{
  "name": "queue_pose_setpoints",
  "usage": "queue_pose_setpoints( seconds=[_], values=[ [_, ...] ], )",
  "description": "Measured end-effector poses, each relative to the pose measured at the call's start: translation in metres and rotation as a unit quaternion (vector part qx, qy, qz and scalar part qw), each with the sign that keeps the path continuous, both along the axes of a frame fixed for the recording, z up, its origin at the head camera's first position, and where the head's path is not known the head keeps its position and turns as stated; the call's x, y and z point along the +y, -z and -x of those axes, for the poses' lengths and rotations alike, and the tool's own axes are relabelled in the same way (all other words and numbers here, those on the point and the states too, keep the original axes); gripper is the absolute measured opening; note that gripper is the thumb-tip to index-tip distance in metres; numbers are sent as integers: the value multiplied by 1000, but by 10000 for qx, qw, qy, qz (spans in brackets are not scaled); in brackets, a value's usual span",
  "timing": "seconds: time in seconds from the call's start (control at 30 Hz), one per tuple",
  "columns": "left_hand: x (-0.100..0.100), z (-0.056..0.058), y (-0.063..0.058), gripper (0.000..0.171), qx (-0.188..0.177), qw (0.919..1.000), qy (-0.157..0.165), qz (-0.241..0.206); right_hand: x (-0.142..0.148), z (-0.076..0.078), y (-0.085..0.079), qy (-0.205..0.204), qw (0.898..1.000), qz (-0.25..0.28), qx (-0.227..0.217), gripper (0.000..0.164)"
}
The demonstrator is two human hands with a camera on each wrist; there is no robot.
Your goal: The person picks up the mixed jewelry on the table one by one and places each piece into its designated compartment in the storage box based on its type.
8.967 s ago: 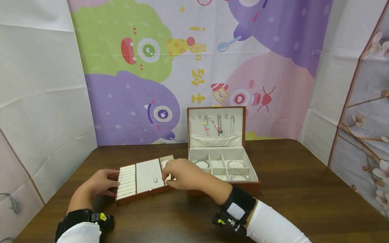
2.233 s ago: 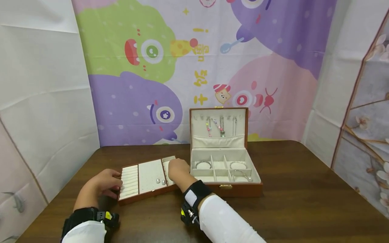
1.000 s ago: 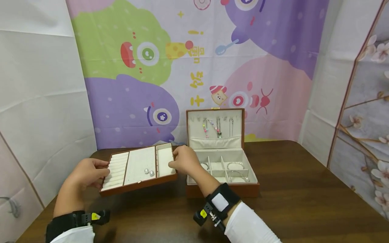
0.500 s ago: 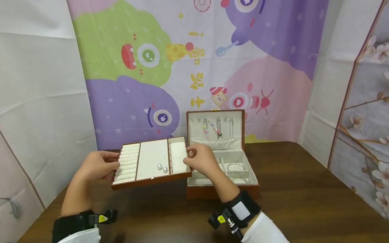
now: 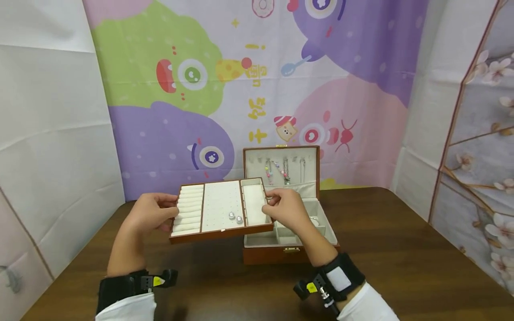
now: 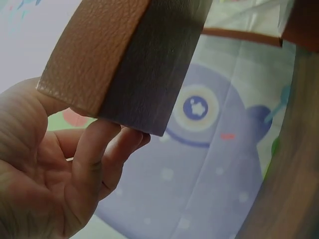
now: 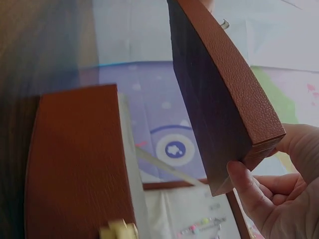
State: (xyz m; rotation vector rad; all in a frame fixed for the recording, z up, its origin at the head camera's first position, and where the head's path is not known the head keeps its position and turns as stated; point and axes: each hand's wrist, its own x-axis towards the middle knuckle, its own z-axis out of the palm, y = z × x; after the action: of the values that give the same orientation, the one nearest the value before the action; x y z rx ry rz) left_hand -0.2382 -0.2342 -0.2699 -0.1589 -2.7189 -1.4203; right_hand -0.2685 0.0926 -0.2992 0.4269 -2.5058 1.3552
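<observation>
A brown jewelry tray is held up off the table, tilted toward me. My left hand grips its left end beside the cream ring rolls, fingers curled beneath, as the left wrist view shows. At the other end my right hand pinches the edge by a bare compartment, thumb on top. Two round pearl-like earrings sit on the white middle panel. Behind stands the open jewelry box; tray and right hand partly cover its compartments. A bracelet shows inside.
Several necklaces hang from hooks in the raised lid. The box has a gold clasp at its front. It stands on a dark wooden table, with a cartoon curtain behind.
A second pearl-like earring joined the first on the panel. My right hand then shifted to the tray's right end; both hands lifted the tray and carried it rightward, partly over the box.
</observation>
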Motion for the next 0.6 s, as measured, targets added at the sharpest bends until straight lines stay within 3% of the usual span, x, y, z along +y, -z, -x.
queue_pose_setpoints(
  seconds=[0.6],
  values=[
    [59,18,5,50,-19,9985,225,-502,60,-6,-1,423,9985,-290,210,36]
  ],
)
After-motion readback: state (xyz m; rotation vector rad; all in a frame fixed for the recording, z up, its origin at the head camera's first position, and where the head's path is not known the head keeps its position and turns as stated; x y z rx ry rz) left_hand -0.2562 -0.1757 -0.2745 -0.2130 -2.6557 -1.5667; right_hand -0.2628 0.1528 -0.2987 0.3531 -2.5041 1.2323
